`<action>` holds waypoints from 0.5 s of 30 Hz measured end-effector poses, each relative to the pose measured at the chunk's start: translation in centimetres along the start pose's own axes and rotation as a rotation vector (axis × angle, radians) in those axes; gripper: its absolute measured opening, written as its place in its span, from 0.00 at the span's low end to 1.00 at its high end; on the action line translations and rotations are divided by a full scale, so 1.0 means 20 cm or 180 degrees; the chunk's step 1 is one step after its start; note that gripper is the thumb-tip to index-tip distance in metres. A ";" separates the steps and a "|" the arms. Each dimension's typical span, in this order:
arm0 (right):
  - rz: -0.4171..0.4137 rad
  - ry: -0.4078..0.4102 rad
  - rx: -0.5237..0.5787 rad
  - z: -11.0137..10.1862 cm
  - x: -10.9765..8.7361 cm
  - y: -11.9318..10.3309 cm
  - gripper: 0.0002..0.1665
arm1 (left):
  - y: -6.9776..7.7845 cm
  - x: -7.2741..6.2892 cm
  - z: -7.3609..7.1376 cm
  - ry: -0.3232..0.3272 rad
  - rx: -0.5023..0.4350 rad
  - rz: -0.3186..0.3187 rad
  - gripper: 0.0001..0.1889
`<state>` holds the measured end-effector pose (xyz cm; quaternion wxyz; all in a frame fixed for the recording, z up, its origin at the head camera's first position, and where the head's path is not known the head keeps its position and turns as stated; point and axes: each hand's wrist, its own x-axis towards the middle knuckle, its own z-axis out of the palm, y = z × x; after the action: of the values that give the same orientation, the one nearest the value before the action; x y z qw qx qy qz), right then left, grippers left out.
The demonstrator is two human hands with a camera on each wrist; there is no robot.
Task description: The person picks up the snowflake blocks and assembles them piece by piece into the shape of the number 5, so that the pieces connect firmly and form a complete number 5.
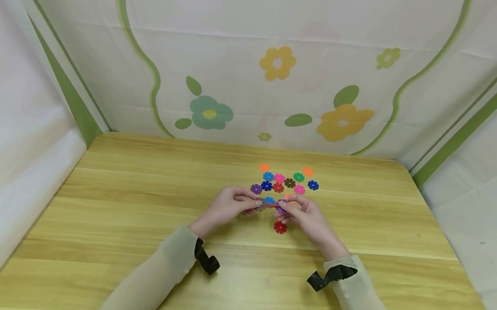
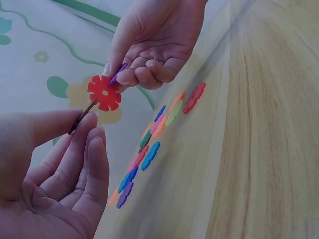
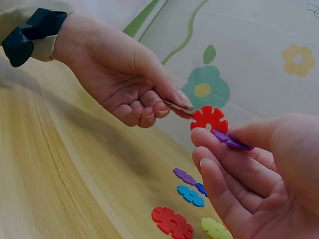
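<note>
My left hand (image 1: pixel 229 205) pinches a brownish-grey notched plastic disc (image 2: pixel 81 118) between thumb and index finger. In the right hand (image 1: pixel 309 218), thumb and fingers pinch a purple notched disc (image 3: pixel 231 141). Between the two hands a red notched disc (image 3: pixel 209 116) is held up, meeting the brownish disc on one side and the purple one on the other. The wrist views show these discs edge to edge at an angle, apparently slotted together. All three are above the table. Closest to the hands on the wood lies a loose red disc (image 1: pixel 280 227).
Several more flower-shaped discs lie flat behind the hands, among them a purple disc (image 1: pixel 256 189), a green disc (image 1: pixel 299 177) and a light blue disc (image 3: pixel 191 195). The wooden table (image 1: pixel 250 289) ends at a flower-printed cloth wall (image 1: pixel 240 71). Black straps circle both wrists.
</note>
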<state>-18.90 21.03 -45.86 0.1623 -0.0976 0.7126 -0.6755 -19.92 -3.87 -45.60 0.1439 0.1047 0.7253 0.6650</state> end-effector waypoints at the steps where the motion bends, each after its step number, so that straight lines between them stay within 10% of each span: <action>1: 0.0001 -0.0010 0.0013 0.00 0.00 0.00 0.22 | 0.00 0.00 0.00 -0.0002 -0.0008 0.0012 0.08; 15: 0.0069 -0.0003 -0.0001 0.01 -0.01 -0.01 0.30 | 0.00 -0.01 0.00 -0.0008 0.0018 -0.0030 0.09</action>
<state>-18.70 20.93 -45.69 0.1699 -0.0901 0.7137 -0.6735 -19.74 -3.90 -45.53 0.1477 0.1026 0.7275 0.6621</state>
